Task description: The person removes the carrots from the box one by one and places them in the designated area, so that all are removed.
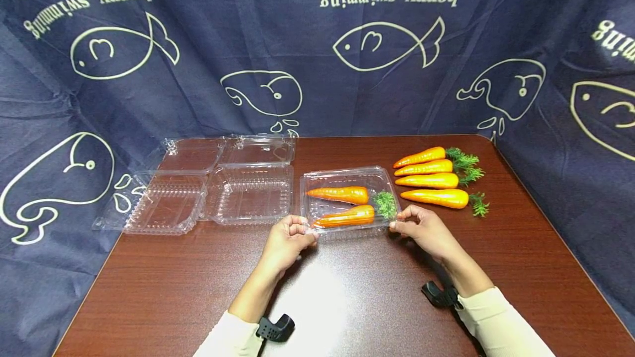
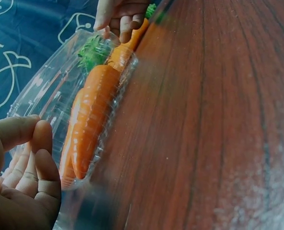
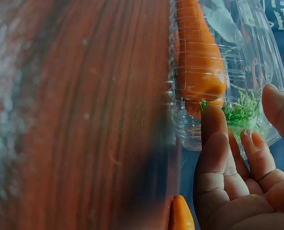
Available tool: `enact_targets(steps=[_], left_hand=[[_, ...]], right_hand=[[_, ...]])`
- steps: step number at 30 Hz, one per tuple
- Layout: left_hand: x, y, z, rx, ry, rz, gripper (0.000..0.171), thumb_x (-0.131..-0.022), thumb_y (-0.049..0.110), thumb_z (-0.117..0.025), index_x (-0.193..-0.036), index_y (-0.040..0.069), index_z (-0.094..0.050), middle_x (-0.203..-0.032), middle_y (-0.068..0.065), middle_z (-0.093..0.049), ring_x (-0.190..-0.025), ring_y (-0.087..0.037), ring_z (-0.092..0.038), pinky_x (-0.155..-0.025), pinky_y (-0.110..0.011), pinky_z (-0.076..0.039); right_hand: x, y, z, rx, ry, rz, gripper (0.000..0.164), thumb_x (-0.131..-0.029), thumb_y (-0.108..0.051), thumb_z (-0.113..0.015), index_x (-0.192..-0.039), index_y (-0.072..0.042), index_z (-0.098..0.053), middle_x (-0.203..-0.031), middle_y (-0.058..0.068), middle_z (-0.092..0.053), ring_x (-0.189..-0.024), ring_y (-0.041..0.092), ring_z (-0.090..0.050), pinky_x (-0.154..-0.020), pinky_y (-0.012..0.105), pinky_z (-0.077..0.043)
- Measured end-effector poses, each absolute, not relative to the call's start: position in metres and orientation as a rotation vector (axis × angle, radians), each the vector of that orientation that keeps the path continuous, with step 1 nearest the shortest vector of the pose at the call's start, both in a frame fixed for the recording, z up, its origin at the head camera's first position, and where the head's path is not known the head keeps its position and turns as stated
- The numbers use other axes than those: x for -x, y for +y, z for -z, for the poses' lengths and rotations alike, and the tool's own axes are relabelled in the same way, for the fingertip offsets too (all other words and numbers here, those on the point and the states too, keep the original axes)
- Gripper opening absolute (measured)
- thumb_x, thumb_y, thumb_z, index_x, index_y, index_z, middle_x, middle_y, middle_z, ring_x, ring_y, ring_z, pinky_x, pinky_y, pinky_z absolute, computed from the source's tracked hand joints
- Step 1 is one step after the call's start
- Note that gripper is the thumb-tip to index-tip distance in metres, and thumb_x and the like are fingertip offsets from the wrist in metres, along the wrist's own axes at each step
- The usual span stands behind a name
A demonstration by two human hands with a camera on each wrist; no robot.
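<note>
A lidded clear plastic clamshell box (image 1: 342, 176) holds two orange carrots (image 1: 344, 215) with a green leafy top (image 1: 385, 204) at its right end. At its near left corner, my left hand (image 1: 289, 241) pinches the edge between thumb and fingers. My right hand (image 1: 423, 231) grips the near right corner. In the left wrist view, the carrots (image 2: 96, 112) show through the box wall beside my left hand (image 2: 24, 167). In the right wrist view, the thumb and fingers of my right hand (image 3: 247, 177) are about the box end by the green leaves (image 3: 242, 110).
Several carrots with green tops (image 1: 431, 180) lie in a row at the right of the brown table (image 1: 357, 296). Two clear clamshell boxes stand with lids raised at the left, one box (image 1: 250, 194) next to the other box (image 1: 168, 205). A blue printed cloth (image 1: 307, 26) hangs behind.
</note>
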State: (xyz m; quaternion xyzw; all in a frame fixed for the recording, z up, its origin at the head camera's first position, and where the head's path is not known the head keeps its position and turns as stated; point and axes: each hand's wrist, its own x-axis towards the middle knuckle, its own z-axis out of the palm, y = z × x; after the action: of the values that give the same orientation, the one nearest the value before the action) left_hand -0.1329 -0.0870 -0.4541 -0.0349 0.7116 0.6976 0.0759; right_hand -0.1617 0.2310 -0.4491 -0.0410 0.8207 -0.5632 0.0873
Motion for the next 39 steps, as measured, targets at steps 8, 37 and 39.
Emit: enact_targets(steps=[8, 37, 39], left_hand=[[0.130, -0.085, 0.457, 0.116, 2.162, -2.049, 0.035, -0.083, 0.003, -0.074, -0.111, 0.000, -0.054, -0.073, 0.004, -0.065, -0.060, -0.010, -0.061, -0.041, -0.023, -0.038], [0.128, -0.079, 0.452, -0.134, 2.586, -1.670, 0.031, -0.089, 0.012, -0.068, -0.103, 0.009, -0.040, -0.079, 0.001, -0.048, -0.063, -0.013, -0.040, -0.059, -0.031, -0.036], [0.128, -0.079, 0.452, -0.110, 2.583, -1.684, 0.030, -0.089, 0.011, -0.068, -0.101, 0.010, -0.040, -0.084, 0.000, -0.050, -0.070, -0.015, -0.044, -0.065, -0.034, -0.039]], right_hand=[[0.158, 0.234, 0.451, 0.169, 2.475, 1.642, 0.017, -0.088, -0.009, -0.072, -0.093, 0.004, -0.061, -0.085, 0.014, -0.073, -0.069, 0.021, -0.062, -0.058, 0.033, -0.052], [0.156, 0.229, 0.439, 0.756, 3.315, 1.124, 0.057, -0.067, -0.004, -0.089, -0.117, 0.001, -0.062, -0.118, 0.019, -0.059, -0.108, 0.034, -0.056, -0.093, 0.044, -0.043], [0.159, 0.229, 0.437, 0.910, 3.329, 1.111, 0.068, -0.065, 0.000, -0.088, -0.127, 0.002, -0.059, -0.130, 0.023, -0.054, -0.121, 0.040, -0.049, -0.107, 0.044, -0.035]])
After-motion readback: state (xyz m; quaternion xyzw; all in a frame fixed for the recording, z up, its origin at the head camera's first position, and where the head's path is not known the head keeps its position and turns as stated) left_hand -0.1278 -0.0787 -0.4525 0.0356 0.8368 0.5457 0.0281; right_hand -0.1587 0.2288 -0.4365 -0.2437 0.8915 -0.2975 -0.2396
